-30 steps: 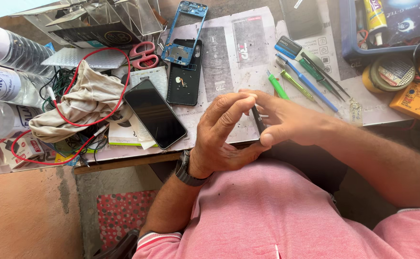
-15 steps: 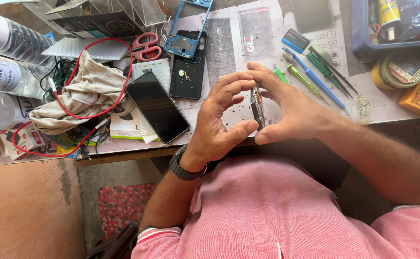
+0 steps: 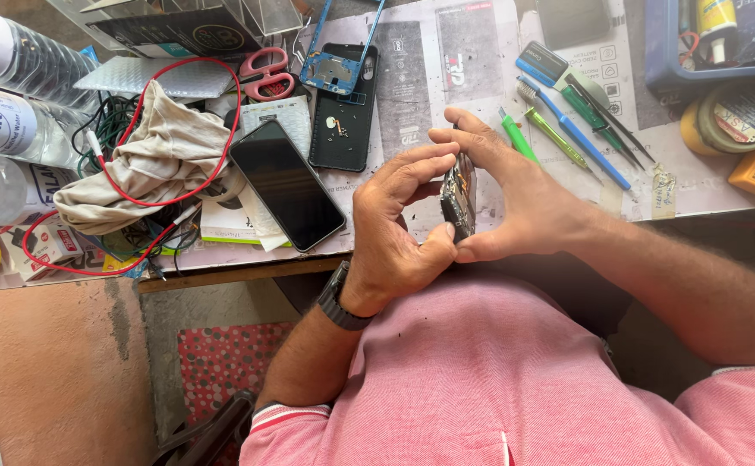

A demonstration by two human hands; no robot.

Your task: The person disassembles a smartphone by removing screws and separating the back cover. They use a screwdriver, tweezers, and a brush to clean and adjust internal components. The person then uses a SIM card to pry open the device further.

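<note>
The opened phone part [image 3: 459, 195] has been turned more edge-on and lifted from beside the black phone [image 3: 287, 185], nearer the green tool [image 3: 517, 138]; the left hand [image 3: 399, 220] has been curled higher over it; the right hand [image 3: 515, 194] has been opened, fingers spread along its far edge.

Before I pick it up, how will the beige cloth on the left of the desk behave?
The beige cloth would probably be floppy and light: it lies crumpled in soft folds. It may not lift cleanly, because a red cable loops over and around it and could drag along. It seems neither fragile nor apt to roll.
</note>
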